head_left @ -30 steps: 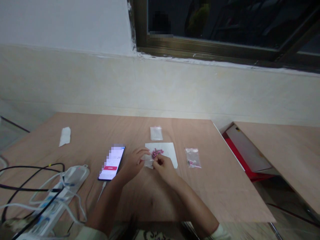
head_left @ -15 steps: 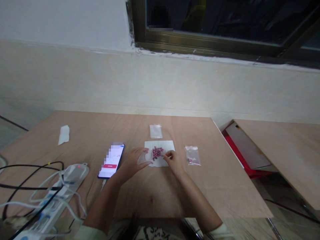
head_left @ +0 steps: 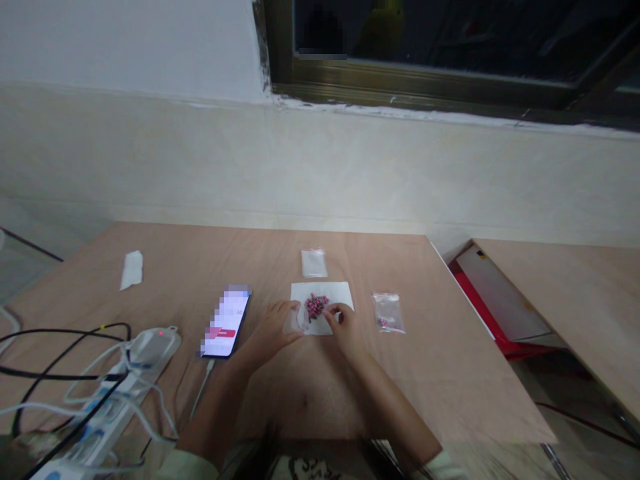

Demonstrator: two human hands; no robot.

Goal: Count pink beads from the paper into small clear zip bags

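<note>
A small pile of pink and dark beads lies on a white sheet of paper in the middle of the wooden table. Left of the pile, my left hand curls its thumb and fingers around a small clear plastic bag, its mouth toward the beads. My right hand is at the pile's right edge, thumb and forefinger pinched together. Whatever sits between those fingertips is too small to make out. To the right lies a clear zip bag with a few pink beads at its bottom.
Behind the paper lies a stack of clear bags. A lit phone with a white cable lies left of my left hand. Farther left are a power strip with tangled cords and a white paper scrap. A second table stands at right.
My right fingertips have shifted slightly at the edge of the bead pile. My left hand still holds the bag and its fingers have drawn in a little. The camera view has moved slightly.
</note>
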